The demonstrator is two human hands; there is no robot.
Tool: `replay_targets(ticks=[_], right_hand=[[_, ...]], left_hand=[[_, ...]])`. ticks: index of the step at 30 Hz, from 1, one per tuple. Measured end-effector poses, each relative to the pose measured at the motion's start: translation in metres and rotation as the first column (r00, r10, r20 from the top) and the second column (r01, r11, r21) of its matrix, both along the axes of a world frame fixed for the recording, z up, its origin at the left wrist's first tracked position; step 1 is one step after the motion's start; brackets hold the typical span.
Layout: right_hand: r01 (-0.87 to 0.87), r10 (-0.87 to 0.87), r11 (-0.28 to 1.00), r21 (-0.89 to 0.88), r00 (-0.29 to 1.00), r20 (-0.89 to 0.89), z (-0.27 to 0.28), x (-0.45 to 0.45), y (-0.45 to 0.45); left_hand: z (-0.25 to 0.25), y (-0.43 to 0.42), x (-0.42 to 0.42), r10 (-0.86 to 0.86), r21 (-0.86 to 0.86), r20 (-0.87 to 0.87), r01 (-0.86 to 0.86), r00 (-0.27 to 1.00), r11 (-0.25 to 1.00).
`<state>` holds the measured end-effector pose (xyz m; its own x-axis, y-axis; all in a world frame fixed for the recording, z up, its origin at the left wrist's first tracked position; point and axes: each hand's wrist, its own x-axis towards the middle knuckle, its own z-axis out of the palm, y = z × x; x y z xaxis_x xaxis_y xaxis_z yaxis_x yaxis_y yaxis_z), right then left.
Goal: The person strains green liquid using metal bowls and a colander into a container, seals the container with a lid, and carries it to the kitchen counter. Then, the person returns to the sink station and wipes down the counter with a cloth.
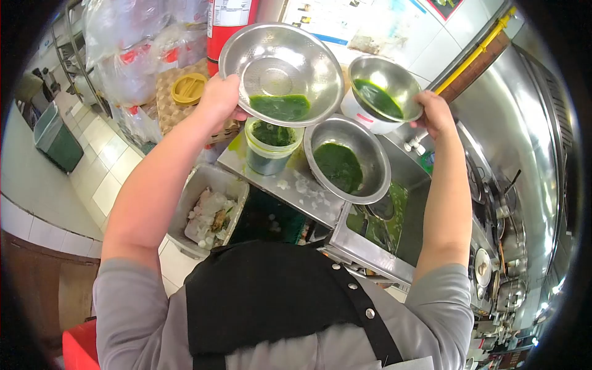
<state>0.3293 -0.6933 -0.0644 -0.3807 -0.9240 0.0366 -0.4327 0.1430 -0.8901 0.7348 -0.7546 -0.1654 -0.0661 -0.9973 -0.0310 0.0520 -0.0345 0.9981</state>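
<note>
My left hand [222, 98] grips the rim of a perforated steel colander [290, 61], tilted, with green liquid pooled at its lower side. Beneath it stands a clear plastic tub [269, 161] of dark green contents. On the right, my right hand [435, 115] is closed on the rim of a smaller steel bowl [402, 81], also tilted and holding green liquid. Behind and under that bowl is a white container [364, 117]. Between my arms, a third steel bowl [376, 161] with green liquid rests at the sink's edge.
The sink [410, 213] holds green-stained utensils. A grey bin [180, 228] of scraps stands below the counter [302, 196]. A yellow lid [189, 89] lies on an egg tray, near a red extinguisher [227, 31]. Stoves and pans line the right side.
</note>
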Motion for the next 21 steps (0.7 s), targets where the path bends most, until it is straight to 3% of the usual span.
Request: replay_targets(ticks=[1, 6, 17, 21], right_hand=[[0.014, -0.013, 1.000, -0.026, 0.998, 0.056, 0.009, 0.017, 0.000], [-0.068, 0.068, 0.995, -0.069, 0.998, 0.003, 0.020, 0.054, -0.024], [-0.170, 0.096, 0.973, -0.158, 0.915, -0.391, -0.006, 0.131, -0.055], [-0.183, 0.102, 0.973, -0.137, 0.886, -0.453, -0.014, 0.145, -0.055]], left_hand=[[0.001, 0.001, 0.000, -0.001, -0.004, 0.007, 0.001, 1.000, 1.000], [0.002, 0.005, -0.004, 0.017, -0.025, 0.002, -0.017, 1.000, 1.000], [-0.004, 0.009, 0.001, -0.037, -0.010, 0.007, 0.037, 0.999, 0.999], [-0.017, 0.006, 0.003, -0.028, 0.030, 0.025, 0.027, 0.999, 0.999]])
